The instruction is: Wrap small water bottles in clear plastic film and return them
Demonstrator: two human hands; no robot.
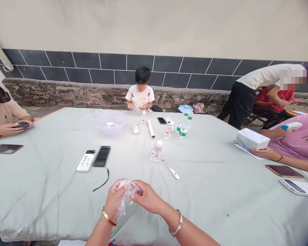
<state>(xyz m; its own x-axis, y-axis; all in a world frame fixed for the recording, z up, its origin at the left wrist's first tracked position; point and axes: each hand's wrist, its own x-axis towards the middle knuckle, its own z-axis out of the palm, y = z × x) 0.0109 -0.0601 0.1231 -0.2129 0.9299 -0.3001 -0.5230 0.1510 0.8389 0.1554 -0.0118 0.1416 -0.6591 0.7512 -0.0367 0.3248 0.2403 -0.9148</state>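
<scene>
My left hand (pixel 113 201) and my right hand (pixel 148 197) meet just above the near edge of the table (pixel 53 191). Between their fingertips they pinch a crumpled piece of thin clear plastic film (pixel 125 193), which hangs loosely over the left palm. A gold bangle sits on my left wrist and a silver bracelet on my right. A small clear bottle (pixel 156 151) and a white pen-like tool (pixel 170 169) lie a little beyond my hands.
A white power bank (pixel 85 162) and a dark phone (pixel 102 156) with a cable lie to the left. Farther off stand a clear bowl (pixel 109 123), a white roll (pixel 151 128) and green-capped bottles (pixel 184 127). Other people sit around the table; a white box (pixel 252 138) is right.
</scene>
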